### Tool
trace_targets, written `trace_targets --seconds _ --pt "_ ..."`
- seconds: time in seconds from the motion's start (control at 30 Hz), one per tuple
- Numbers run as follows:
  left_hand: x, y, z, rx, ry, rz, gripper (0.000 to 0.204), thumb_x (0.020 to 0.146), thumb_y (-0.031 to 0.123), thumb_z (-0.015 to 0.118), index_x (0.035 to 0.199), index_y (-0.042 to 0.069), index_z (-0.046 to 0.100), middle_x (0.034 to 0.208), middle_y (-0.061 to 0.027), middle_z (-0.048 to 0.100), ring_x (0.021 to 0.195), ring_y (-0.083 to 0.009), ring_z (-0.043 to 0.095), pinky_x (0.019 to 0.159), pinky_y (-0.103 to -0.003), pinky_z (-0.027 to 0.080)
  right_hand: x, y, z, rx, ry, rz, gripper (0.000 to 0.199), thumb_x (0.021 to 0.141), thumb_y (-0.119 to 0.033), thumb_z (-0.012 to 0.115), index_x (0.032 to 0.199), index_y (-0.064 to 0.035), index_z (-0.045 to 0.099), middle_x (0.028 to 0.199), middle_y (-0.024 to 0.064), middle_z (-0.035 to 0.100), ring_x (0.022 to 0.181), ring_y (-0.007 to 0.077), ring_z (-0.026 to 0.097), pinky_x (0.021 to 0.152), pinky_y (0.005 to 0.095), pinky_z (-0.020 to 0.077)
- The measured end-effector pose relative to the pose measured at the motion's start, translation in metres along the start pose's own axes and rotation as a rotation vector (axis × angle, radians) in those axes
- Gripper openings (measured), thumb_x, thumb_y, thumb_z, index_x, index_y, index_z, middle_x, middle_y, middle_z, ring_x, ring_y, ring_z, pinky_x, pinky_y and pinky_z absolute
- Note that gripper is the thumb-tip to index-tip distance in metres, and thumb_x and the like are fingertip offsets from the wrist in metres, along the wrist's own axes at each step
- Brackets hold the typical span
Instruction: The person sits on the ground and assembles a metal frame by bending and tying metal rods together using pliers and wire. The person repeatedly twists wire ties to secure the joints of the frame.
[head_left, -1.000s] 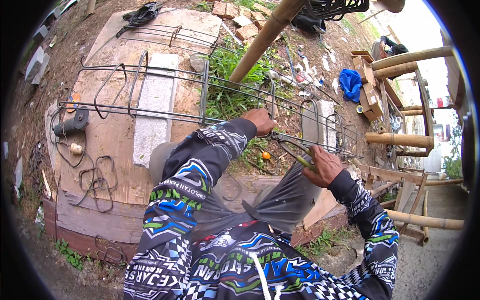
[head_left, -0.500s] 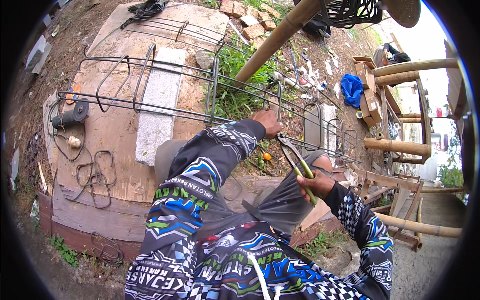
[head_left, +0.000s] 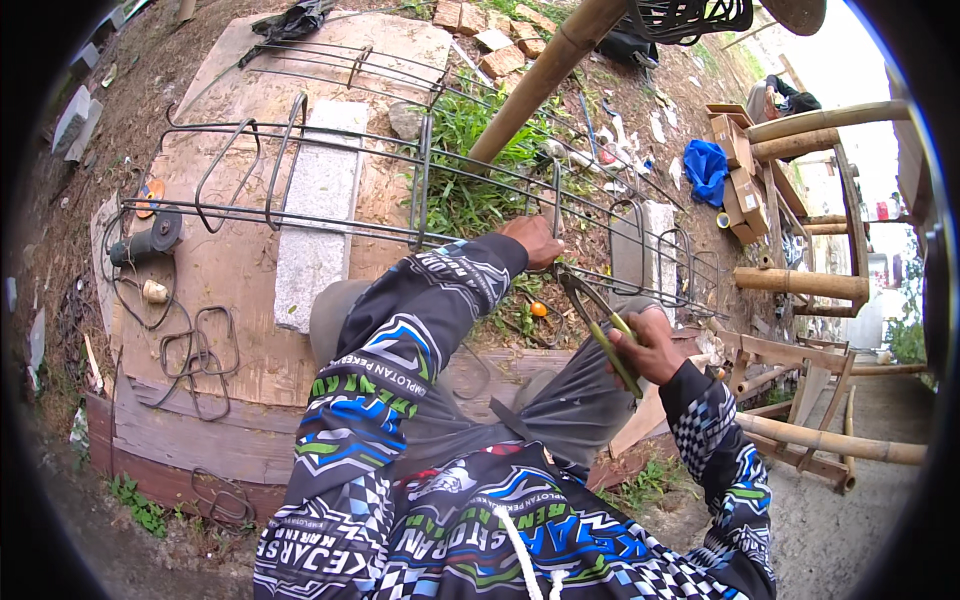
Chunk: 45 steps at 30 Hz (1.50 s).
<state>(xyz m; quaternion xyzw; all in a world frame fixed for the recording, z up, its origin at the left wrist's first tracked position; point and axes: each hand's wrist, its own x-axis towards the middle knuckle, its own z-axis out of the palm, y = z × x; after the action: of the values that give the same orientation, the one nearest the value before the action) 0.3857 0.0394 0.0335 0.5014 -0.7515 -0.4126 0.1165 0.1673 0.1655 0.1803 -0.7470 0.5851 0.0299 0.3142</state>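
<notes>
A long rebar cage (head_left: 395, 236), made of thin dark rods with bent square stirrups, stretches across in front of me. My left hand (head_left: 532, 241) is closed on its near rod, beside a stirrup (head_left: 557, 190). What lies under the fingers is hidden. In my right hand (head_left: 650, 347) is a pair of end-cutting pliers (head_left: 590, 305) with yellow-green handles. The jaws sit just below my left fingers, close to the rod; whether they grip wire there is too small to tell.
Pale concrete blocks (head_left: 318, 215) prop up the cage over a plywood board (head_left: 240, 340). An angle grinder (head_left: 147, 238) and loose stirrups (head_left: 200, 360) lie at left. A bamboo pole (head_left: 545, 85) slants above the cage. Bamboo framing (head_left: 800, 284), cardboard boxes (head_left: 740, 208) and a person (head_left: 785, 98) are at right.
My right hand has shifted slightly right and up, and the pliers' handles look closer together. My left hand stays at the same place on the cage.
</notes>
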Motion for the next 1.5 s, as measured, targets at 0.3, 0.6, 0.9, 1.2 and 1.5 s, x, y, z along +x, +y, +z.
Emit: trace_targets --seconds 0.3,0.6,0.9,1.2,1.5 --pt "-0.015 -0.001 -0.016 0.022 0.011 0.082 0.050 0.097 0.041 0.046 0.076 0.001 0.068 0.079 -0.0247 0.063 0.078 -0.0425 0.063 0.077 -0.049 0.049 -0.007 0.022 0.066 1.056 -0.316 0.365 0.064 0.082 -0.016 0.066 0.138 -0.0005 0.038 0.087 0.0064 0.057 0.069 0.0153 0.060 0.059 0.0325 0.0553" --pt "-0.013 -0.013 -0.017 -0.121 -0.011 -0.061 0.050 0.091 0.047 0.053 0.080 0.002 0.072 0.064 -0.0121 0.065 0.064 -0.0277 0.065 0.067 -0.040 0.051 -0.020 -0.008 0.121 2.021 -0.614 0.219 0.093 0.080 -0.005 0.057 0.155 -0.0295 0.007 0.142 0.0254 0.040 0.128 0.0384 0.046 0.104 0.0566 0.0384" --pt "-0.019 0.013 -0.022 -0.279 0.020 -0.078 0.044 0.091 0.039 0.060 0.082 -0.003 0.069 0.061 -0.0069 0.062 0.053 -0.0141 0.058 0.051 -0.031 0.045 -0.069 0.011 0.079 2.002 -0.323 -0.314 0.095 0.076 0.003 0.057 0.155 -0.0210 0.010 0.116 0.0161 0.054 0.099 0.0270 0.058 0.095 0.0493 0.0459" --pt "-0.015 -0.017 -0.020 -0.313 -0.005 -0.089 0.040 0.095 0.038 0.059 0.072 0.005 0.060 0.060 -0.0001 0.057 0.048 -0.0058 0.045 0.043 -0.023 0.033 -0.091 0.171 0.070 0.326 0.550 0.613 0.047 0.082 -0.015 0.058 0.127 -0.0096 0.048 0.104 0.0138 0.065 0.090 0.0329 0.065 0.081 0.0441 0.0520" --pt "-0.031 0.008 -0.006 -0.297 0.139 -0.158 0.040 0.097 0.037 0.057 0.072 0.006 0.060 0.061 -0.0022 0.060 0.045 -0.0045 0.045 0.041 -0.022 0.032 -0.037 0.359 0.186 0.441 0.725 0.572 0.051 0.080 -0.042 0.068 0.118 -0.0099 0.059 0.123 0.0172 0.056 0.118 0.0354 0.051 0.100 0.0556 0.0390"
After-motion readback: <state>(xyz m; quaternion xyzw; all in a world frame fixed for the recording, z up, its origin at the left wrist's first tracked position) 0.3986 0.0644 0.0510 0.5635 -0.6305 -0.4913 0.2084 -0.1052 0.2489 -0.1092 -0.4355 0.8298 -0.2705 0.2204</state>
